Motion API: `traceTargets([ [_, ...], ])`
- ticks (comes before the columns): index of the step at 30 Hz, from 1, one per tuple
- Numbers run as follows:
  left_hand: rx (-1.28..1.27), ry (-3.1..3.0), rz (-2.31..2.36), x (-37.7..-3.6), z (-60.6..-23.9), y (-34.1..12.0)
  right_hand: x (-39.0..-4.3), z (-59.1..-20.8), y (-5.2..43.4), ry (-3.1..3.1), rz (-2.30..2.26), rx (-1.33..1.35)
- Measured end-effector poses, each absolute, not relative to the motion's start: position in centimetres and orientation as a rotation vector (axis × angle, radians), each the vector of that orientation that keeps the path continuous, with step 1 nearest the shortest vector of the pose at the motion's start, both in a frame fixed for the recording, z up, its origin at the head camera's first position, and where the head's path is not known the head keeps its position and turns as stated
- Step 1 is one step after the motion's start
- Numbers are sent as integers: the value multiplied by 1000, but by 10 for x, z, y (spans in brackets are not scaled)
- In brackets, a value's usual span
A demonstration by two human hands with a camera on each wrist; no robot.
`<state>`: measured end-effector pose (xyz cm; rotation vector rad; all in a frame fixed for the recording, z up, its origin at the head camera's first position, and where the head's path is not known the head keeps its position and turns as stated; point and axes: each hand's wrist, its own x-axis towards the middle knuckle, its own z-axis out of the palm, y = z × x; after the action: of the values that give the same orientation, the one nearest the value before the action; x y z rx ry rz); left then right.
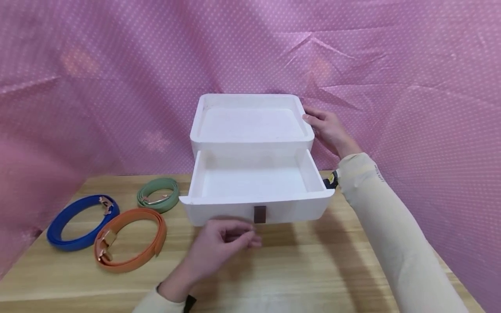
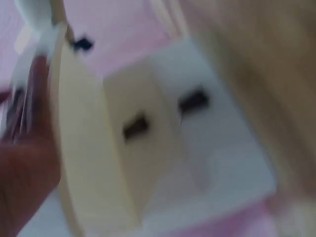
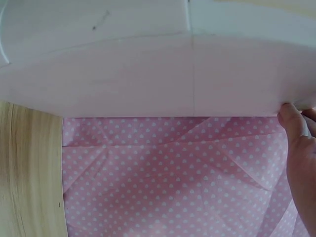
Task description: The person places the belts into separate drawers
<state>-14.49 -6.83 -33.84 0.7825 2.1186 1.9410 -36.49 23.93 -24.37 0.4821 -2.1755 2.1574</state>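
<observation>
1. On the wooden table, against the pink dotted cloth, stands a white storage box with a shallow tray on top; every place below is given relative to this box.
2. Out of the box's lower front, a white drawer is pulled open toward the person, and its inside shows bare white.
3. At the middle of the drawer front sits a small brown pull tab.
4. Just in front of the drawer, below and slightly left of the tab, hovers the left hand, fingers loosely curled with thumb and fingertips close together, grasping nothing; it is near the tab but apart from it.
5. At the box's right rear corner, the right hand rests against the upper rim, fingers laid fairly straight along the side wall; the right wrist view shows a fingertip touching the white edge, with dotted cloth below.
6. Left of the box lie three coiled belts on the table: a green belt nearest the drawer, an orange belt in front of it, and a blue belt farthest left.
7. The orange and blue belts lie just beside each other.
8. The left wrist view is too blurred to add detail.
</observation>
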Motion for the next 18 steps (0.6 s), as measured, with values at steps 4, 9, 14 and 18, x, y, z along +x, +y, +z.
traceTargets([
  [4,930,2141,1435,-149,-322,-105,-364,-243,239,-2177,2151,500],
  [9,1037,2031,1251,-152,-302,-155,-365,-242,236,-2177,2153,502],
  [14,1065,2066,1387,-153,-291,-199,-365,-244,236,-2161,2189,496],
  [18,870,2389,1298,-157,-291,-222,-366,-244,240,-2181,2154,465],
])
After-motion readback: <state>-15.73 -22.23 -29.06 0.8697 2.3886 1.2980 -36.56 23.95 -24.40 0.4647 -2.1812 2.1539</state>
